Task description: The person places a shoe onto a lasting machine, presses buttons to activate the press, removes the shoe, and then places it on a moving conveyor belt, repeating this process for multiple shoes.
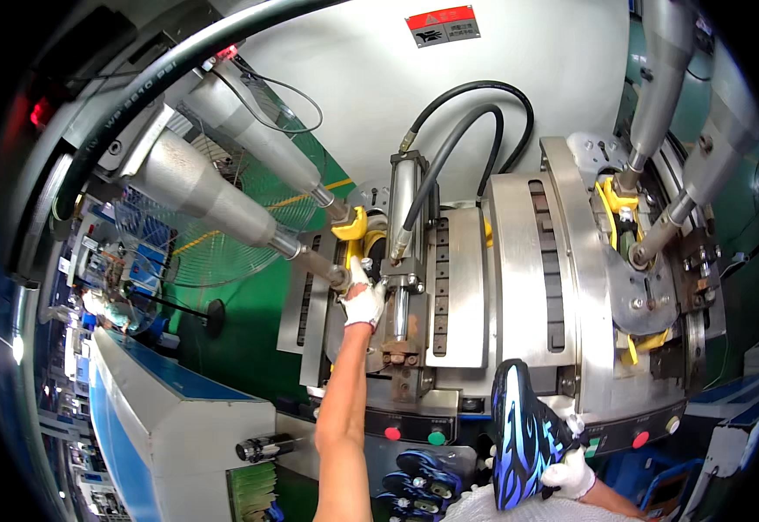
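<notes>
My left hand (364,304), in a white glove, reaches up into the left station of a metal press. Its fingers are stretched apart beside a yellow clamp pad (351,224) and a silver cylinder; whether they touch a part there I cannot tell. My right hand (571,477), also gloved, grips a black shoe (518,435) with blue and white flame patterns. That shoe stands toe up in front of the press, low and right of the middle. Below the press, several similar black and blue shoes (418,483) lie together.
Two metal rams (214,196) slant in at the left, and more (658,87) come down at the right station. Black hoses (518,113) loop over the middle. Red and green buttons (392,433) line the front edge. A fan (197,226) and a white-blue cabinet (153,409) stand left.
</notes>
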Demonstrator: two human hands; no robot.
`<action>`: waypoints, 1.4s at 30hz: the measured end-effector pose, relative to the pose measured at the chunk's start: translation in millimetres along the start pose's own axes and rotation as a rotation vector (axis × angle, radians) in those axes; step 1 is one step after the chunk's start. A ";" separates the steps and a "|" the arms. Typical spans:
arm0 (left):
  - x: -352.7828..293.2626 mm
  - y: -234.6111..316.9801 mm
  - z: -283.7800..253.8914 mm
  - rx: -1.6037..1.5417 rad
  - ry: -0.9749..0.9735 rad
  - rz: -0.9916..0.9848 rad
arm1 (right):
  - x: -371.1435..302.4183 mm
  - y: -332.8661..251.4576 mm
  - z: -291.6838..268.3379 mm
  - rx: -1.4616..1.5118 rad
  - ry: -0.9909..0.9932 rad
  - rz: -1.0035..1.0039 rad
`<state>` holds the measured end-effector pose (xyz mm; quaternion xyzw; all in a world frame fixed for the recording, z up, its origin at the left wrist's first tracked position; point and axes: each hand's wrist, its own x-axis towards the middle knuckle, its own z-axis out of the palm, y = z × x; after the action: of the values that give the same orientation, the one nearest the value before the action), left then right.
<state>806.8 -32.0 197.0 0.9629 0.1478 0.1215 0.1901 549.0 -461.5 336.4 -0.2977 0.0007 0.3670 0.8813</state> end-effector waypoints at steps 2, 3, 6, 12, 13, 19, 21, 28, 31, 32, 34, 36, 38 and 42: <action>16.3 -10.8 4.1 -0.031 0.019 0.015 | -1.4 16.8 -10.9 0.011 0.140 -0.028; 25.6 -3.9 -0.5 0.014 -0.032 -0.027 | -0.5 20.1 -15.9 -0.016 0.178 -0.026; 39.5 19.3 -44.5 -0.108 -0.078 -0.147 | 3.3 31.1 -48.1 -0.166 0.230 -0.027; -54.1 28.4 -164.4 -0.266 0.102 -0.098 | 20.9 46.7 -96.0 -1.118 0.100 -0.196; -80.6 27.6 -181.5 -0.334 0.118 -0.085 | 26.0 38.2 -87.2 -1.366 0.088 -0.295; -287.1 -31.2 -232.7 -0.489 0.261 -0.379 | 200.1 35.3 116.7 -0.397 0.305 0.040; -352.2 -50.9 -236.1 -0.322 0.245 -0.512 | 281.9 46.2 114.0 -0.249 0.114 0.014; -562.5 -93.7 -196.8 -0.166 0.181 -1.128 | 539.8 57.4 -12.4 -1.319 0.607 -0.100; -610.6 -93.4 -175.6 -0.087 0.103 -1.235 | 571.9 10.5 -91.3 -2.202 0.830 -0.438; -647.3 -88.0 -172.0 -0.028 0.107 -1.368 | 576.2 72.7 -56.5 -1.910 0.798 -0.310; -691.6 -77.5 -146.2 0.067 0.154 -1.421 | 563.2 101.8 -14.6 -1.852 0.731 -0.116; -701.5 -70.7 -118.3 0.048 0.162 -1.459 | 562.7 94.4 -12.1 -1.729 0.826 -0.122; -703.2 -55.4 -85.4 -0.100 0.234 -1.570 | 565.2 89.7 -19.3 -1.632 0.875 -0.153; -690.2 -27.3 -54.4 -0.275 0.516 -1.780 | 578.1 102.4 -13.4 -1.717 0.891 -0.217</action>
<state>144.9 -218.3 112.2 0.4077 0.8526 0.1576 0.2865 908.0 -38.2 144.6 -0.9491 0.0386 0.0131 0.3123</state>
